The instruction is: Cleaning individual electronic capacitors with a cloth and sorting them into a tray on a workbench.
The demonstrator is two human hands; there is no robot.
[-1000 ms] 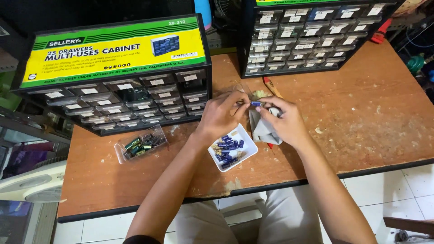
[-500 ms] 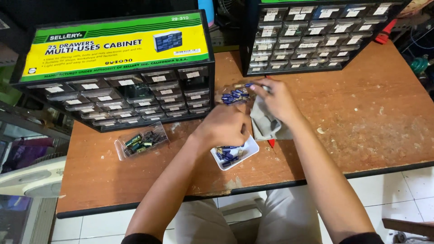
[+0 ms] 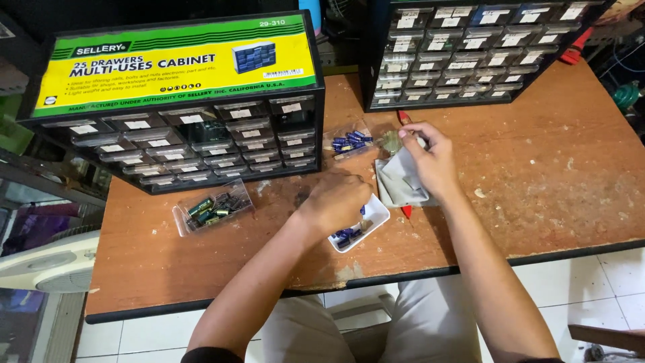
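sorted so far: a clear drawer point(image 3: 347, 142) sits out on the table point(image 3: 537, 168) with a bunch of blue capacitors in it, just in front of the yellow-topped cabinet point(image 3: 201, 128). Another clear drawer point(image 3: 213, 206) with greenish and dark parts sits further left, well apart from the hands.

left to do: the white tray point(image 3: 366, 218) has a small pile of blue capacitors point(image 3: 346, 234) in it, so I'd say the sorting's roughly midway, not finished.

left hand: left hand point(image 3: 339, 199) is palm down over the white tray, fingers curled into it. Looks like it's pinching up capacitors, but the fingertips are hidden so I can't tell for sure.

right hand: right hand point(image 3: 430, 158) is further back, fingers closed on a crumpled plastic bag point(image 3: 402, 183), thumb and forefinger pinched at its top near the blue-capacitor drawer.

other stuff: a red-handled tool point(image 3: 405, 211) pokes out from under the bag. Second cabinet point(image 3: 470, 47) sits at the back right.
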